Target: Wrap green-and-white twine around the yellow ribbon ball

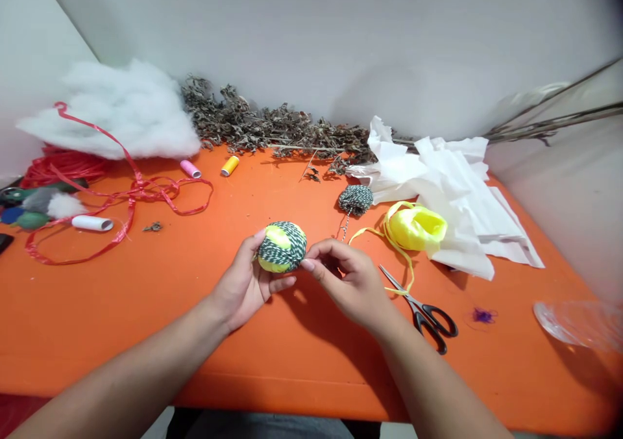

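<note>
Yarn (278, 256) in a dark-and-white twist bands the yellow ball (278, 236), which, in the head view, sits in the curled fingers of the left hand (241, 286), thumb along its left side and the other fingers behind and below. The right hand (357, 280) has thumb and forefinger pressed together at the tips; whether a strand is pinched between them I cannot tell. From those tips the ball lies immediately leftward, touching or nearly so; it is roundish, without a clear long axis. The left hand is nearer, being the one in contact all round. Beyond the right fingers lies a skein (356, 200) of similar yarn, its loose end running back behind them; scissors (417, 306) lie to their right. Farther right, a clear plastic piece (577, 322) may be a container; its contents, if any, cannot be made out.
</note>
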Demonstrator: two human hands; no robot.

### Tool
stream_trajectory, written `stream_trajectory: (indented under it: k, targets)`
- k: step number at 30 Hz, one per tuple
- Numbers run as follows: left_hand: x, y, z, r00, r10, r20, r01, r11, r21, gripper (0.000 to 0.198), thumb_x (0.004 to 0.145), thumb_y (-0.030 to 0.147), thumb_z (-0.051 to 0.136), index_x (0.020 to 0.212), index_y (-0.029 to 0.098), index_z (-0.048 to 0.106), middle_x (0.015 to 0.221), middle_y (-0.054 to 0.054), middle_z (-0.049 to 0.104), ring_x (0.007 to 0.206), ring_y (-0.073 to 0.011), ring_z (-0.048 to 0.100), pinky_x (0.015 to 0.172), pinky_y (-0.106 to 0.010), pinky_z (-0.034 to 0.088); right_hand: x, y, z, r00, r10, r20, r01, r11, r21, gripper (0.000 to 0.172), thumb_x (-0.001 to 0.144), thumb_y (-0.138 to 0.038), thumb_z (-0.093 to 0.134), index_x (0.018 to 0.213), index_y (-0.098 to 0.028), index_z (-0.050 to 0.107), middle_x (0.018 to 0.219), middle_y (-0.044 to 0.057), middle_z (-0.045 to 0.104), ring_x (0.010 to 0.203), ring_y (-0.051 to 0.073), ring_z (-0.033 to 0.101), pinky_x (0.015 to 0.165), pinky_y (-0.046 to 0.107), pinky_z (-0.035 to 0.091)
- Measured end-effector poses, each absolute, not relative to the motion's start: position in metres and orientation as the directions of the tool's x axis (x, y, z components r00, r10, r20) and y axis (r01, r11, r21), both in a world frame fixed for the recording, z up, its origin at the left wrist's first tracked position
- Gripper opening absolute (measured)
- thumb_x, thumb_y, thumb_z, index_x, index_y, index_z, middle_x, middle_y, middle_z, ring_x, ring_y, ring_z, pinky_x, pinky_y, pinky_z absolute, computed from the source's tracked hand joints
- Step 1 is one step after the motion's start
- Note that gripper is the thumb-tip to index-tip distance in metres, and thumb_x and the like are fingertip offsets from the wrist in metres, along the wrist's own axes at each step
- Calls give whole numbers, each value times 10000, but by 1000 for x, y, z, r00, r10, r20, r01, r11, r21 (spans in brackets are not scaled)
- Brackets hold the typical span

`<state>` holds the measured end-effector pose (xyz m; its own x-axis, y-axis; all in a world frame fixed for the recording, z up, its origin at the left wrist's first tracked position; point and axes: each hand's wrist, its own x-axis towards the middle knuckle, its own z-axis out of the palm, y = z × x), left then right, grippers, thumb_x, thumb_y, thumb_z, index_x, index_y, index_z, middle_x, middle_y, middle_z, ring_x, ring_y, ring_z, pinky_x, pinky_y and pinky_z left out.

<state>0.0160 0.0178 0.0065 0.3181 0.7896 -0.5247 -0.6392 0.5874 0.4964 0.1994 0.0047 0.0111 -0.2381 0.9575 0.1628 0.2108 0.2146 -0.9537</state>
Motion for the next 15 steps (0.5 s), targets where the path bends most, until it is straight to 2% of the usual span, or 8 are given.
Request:
stream_trajectory:
  k: [4, 7, 9, 11, 15]
  targets:
    - [17, 18, 7, 354, 771, -529, -623, 616, 482, 339, 1017, 355, 464, 1050, 149, 730, 942, -85, 780, 714, -175, 736, 544, -268, 640, 199, 5, 11, -236, 958, 163, 203, 213, -956, 104, 931, -290, 663, 894, -192, 669, 800, 21, 700, 693, 132, 620, 593, 243, 470]
    - [19, 17, 5, 344, 799, -493, -625, 587, 515, 353, 1014, 385, 484, 1064, 145, 738, 1037, -104, 779, 844, -192, 738, 713, -308, 656, 199, 5, 12, -239, 955, 176, 230, 232, -945, 110, 929, -292, 665, 882, -193, 669, 798, 23, 702, 688, 132, 614, 588, 247, 464]
    - [19, 17, 4, 309, 830, -464, -636, 543, 548, 355, 1010, 399, 504, 1060, 142, 744, 1081, -110, 773, 925, -186, 726, 795, -282, 635, 199, 4, 12, -245, 950, 192, 241, 251, -938, 104, 929, -284, 664, 880, -193, 668, 797, 22, 701, 686, 130, 610, 588, 246, 460]
    - [20, 18, 3, 294, 839, -458, -634, 530, 563, 337, 1009, 390, 514, 1070, 149, 741, 1077, -104, 770, 914, -171, 720, 756, -239, 624, 199, 4, 12, -244, 950, 196, 237, 254, -938, 98, 928, -280, 664, 886, -192, 670, 793, 22, 698, 681, 128, 606, 583, 243, 458]
    - [18, 20, 3, 305, 810, -500, -616, 568, 546, 320, 1008, 377, 518, 1091, 146, 722, 1006, -100, 764, 757, -147, 706, 611, -212, 611, 198, 4, 12, -216, 962, 165, 215, 212, -953, 116, 919, -303, 673, 877, -195, 671, 770, 19, 686, 662, 131, 601, 569, 243, 463]
